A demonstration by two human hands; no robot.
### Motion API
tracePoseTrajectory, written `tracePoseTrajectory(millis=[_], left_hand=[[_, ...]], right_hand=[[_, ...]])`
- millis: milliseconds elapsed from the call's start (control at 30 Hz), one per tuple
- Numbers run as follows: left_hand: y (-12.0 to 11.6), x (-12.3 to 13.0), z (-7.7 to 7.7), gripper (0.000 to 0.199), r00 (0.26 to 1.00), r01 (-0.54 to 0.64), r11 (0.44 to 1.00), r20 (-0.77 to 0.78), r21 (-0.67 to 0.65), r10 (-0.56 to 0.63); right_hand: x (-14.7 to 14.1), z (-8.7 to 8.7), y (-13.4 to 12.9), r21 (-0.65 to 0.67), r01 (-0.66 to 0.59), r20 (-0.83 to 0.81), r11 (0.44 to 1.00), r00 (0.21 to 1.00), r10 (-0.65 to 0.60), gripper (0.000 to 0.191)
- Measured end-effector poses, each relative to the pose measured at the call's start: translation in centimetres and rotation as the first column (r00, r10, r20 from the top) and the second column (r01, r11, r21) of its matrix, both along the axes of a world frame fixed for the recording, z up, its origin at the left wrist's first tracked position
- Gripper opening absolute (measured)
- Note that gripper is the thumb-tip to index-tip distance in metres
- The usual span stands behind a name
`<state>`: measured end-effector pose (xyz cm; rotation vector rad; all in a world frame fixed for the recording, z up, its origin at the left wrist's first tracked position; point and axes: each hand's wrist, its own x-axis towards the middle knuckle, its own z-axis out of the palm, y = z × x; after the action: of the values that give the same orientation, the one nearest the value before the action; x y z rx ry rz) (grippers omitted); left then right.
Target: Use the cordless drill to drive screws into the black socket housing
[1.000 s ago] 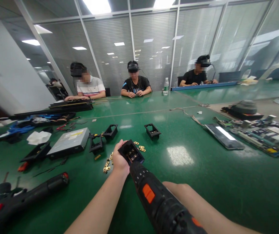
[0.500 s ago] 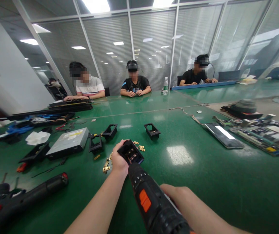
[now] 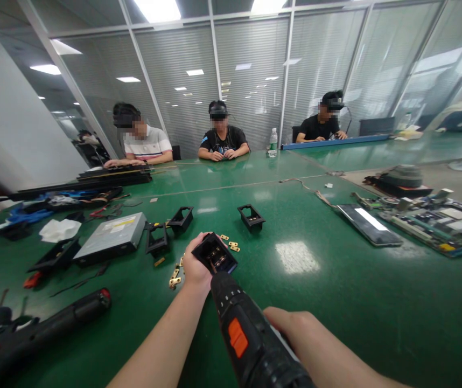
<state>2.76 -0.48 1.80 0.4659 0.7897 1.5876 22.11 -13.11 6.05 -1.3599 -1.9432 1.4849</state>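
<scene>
My left hand [image 3: 195,265] is closed around a black plastic housing [image 3: 231,264], tilted so that its open side faces me. Small brass pieces show inside it. My right hand [image 3: 285,323] grips a black cordless drill [image 3: 251,339] with an orange switch; the drill body hides most of those fingers. The drill's front end points into the housing, and a thin bit shows at its opening. Loose brass plates [image 3: 174,280] lie left of my left hand, and a few more brass plates [image 3: 234,246] lie just beyond the housing.
Similar black housings [image 3: 252,218] stand on the green table, one near a grey disc drive [image 3: 112,240]. Another power tool [image 3: 45,334] lies at the lower left. A phone [image 3: 368,223] and circuit boards [image 3: 445,221] lie at right. Several people sit across the table.
The drill's numbered collar has turned slightly, and its front end has shifted a little left. Both hands keep their grip, and the housing stays almost in place.
</scene>
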Motion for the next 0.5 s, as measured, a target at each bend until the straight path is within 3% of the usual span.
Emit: tracePoseTrajectory(millis=[333, 500], left_hand=[[0.23, -0.38, -0.59, 0.023, 0.999, 0.035, 0.998, -0.028, 0.044, -0.034], [0.23, -0.46, -0.61, 0.029, 0.999, 0.050, 0.998, -0.008, 0.025, -0.050]], right_hand=[[0.00, -0.59, 0.10, -0.006, 0.012, -0.015, 1.000, 1.000, -0.012, 0.015], [-0.03, 0.05, -0.07, -0.021, 0.021, 0.001, 1.000, 1.000, -0.021, 0.014]])
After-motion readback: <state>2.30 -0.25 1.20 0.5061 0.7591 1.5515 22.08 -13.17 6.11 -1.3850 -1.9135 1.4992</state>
